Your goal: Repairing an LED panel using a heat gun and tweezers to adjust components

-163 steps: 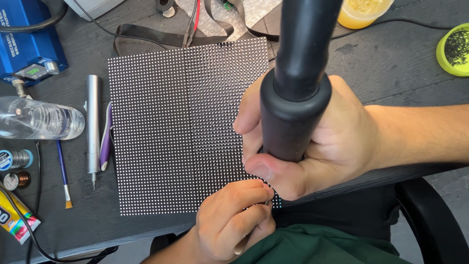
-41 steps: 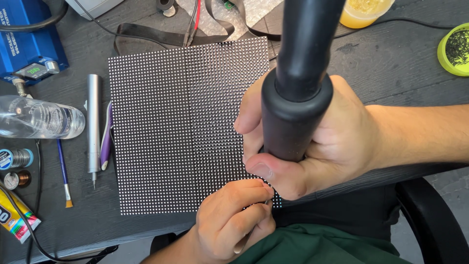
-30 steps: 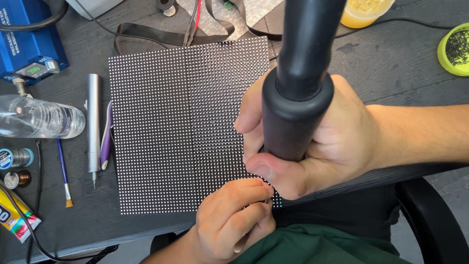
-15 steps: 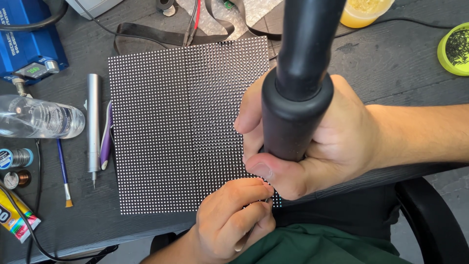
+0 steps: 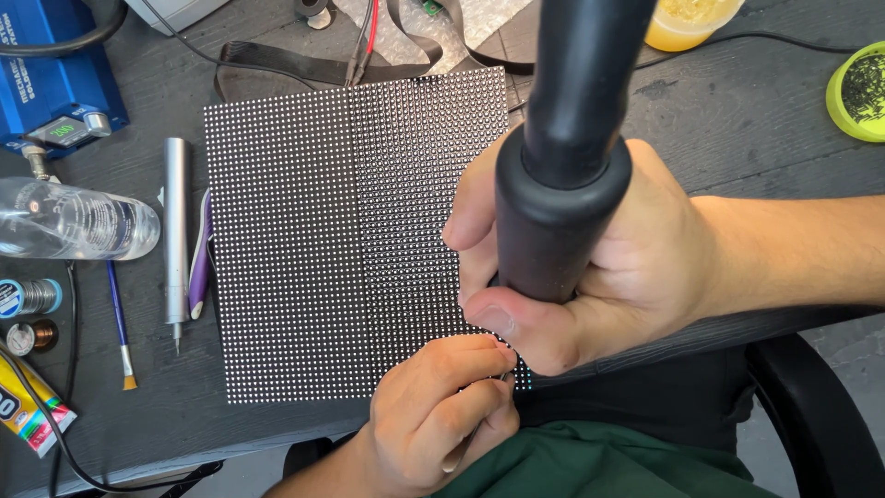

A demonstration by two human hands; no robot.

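Gripping the black tool handle (image 5: 564,207) upright, the right hand (image 5: 599,267) hovers just above the left hand (image 5: 442,415), pinching tweezers (image 5: 505,376) at the LED panel (image 5: 350,231)'s near right corner.

Dark workbench w/ clutter at the edges, even light.

Dark grey wood-grain table (image 5: 756,120) fills most of the view; black office chair (image 5: 811,415) w/ armrest at bottom right, pale grey floor (image 5: 848,337) beyond it. Blue bench unit (image 5: 51,78) top left, clear plastic bottle (image 5: 78,221) lying on its side just below. Yellow jar (image 5: 687,18) and lime-green round tin (image 5: 857,88) top right. Light is soft & bright, no hard shadows.
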